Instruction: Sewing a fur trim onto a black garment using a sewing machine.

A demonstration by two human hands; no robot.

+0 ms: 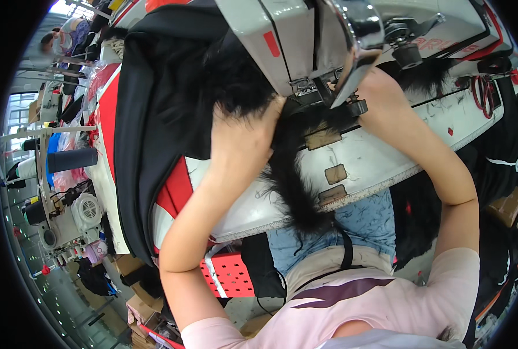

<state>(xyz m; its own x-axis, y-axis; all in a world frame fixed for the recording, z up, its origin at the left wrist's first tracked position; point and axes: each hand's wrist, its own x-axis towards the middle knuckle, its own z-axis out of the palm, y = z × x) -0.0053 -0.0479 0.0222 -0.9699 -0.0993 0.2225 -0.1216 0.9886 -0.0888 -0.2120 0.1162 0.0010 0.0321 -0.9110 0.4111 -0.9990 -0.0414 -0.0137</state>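
Observation:
A white sewing machine (259, 29) with chrome fittings stands over black fur trim (294, 198) and black fabric (154, 87). My left hand (241, 131) is closed on the fur and fabric just left of the needle area, thumb near the presser foot. The fur strip hangs from there over the table's front edge. My right hand (378, 96) lies right of the needle area, partly behind the machine head; its fingertips are hidden.
The white worktable (387, 163) has a red piece (174, 189) at left and red-handled scissors (483, 96) at right. A red perforated bin (224, 273) sits below. Another person (67, 38) is at upper left, among machines and bags. A cardboard box (506, 206) is at right.

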